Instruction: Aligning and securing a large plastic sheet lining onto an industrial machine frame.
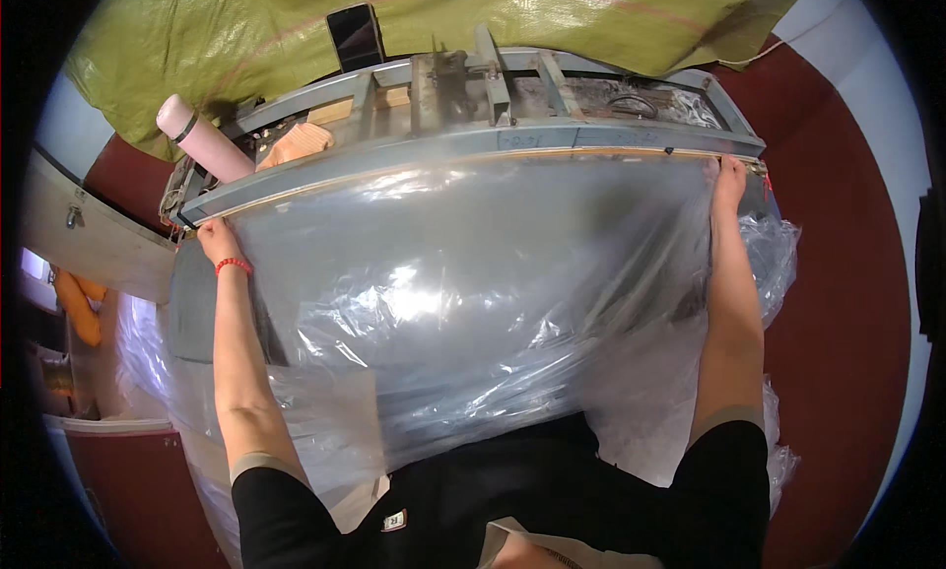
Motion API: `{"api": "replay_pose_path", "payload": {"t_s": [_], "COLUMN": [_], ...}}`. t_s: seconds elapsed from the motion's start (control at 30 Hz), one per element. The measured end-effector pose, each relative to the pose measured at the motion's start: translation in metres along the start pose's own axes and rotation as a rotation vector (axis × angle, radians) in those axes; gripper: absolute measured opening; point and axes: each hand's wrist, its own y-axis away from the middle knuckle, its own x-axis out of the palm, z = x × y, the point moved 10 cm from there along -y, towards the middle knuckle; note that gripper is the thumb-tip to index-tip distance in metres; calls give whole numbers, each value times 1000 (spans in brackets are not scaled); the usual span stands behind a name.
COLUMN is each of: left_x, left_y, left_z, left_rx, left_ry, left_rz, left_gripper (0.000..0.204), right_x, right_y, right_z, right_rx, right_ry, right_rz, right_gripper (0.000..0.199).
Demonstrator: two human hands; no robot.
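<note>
A wide sheet of clear plastic film (pixel 424 264) spreads between my outstretched arms over a grey work surface. Its far edge lies along a grey metal bar (pixel 424 165) with a thin tan strip on its near side. At the bar's left end, my left hand (pixel 219 242), with a red bead bracelet on the wrist, is closed on the film's corner. Near the right end, my right hand (pixel 728 183) pinches the other corner against the strip. Slack film drapes toward my body in shiny folds.
Behind the bar stands a metal frame (pixel 498 86). A pink bottle (pixel 207 140) and an orange cloth (pixel 296 145) lie at its left; a phone (pixel 355 37) leans at the back against a yellow-green woven sheet (pixel 236 47). Crumpled film (pixel 767 259) hangs at the right. A whitish door (pixel 94 224) is at left.
</note>
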Motion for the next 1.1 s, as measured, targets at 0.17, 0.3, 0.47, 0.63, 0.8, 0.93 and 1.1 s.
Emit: {"api": "replay_pose_path", "payload": {"t_s": [0.17,0.3,0.47,0.63,0.8,0.93,1.1], "left_x": [22,-88,-119,3,-11,-75,-349], "left_y": [98,144,268,499,516,309,51], "left_z": [-121,-148,-182,-165,-66,-78,6], "left_rx": [24,131,677,672,-138,-338,-38], "left_ry": [143,182,-629,-287,-336,34,-586], "left_rz": [412,140,-77,1280,1697,885,-113], "left_gripper": [6,4,25,24,14,17,21], "right_x": [-66,-167,-246,-220,-140,-50,51], "right_y": [54,61,50,47,53,95,218], "right_z": [155,144,48,10,99,208,352], "right_rx": [-347,-473,23,-54,-258,-72,-189], "right_ry": [124,577,893,607,199,-59,-382], "right_rz": [39,-204,-268,-114,30,492,1104], "right_gripper": [27,47,60,27,20,16,13]}}
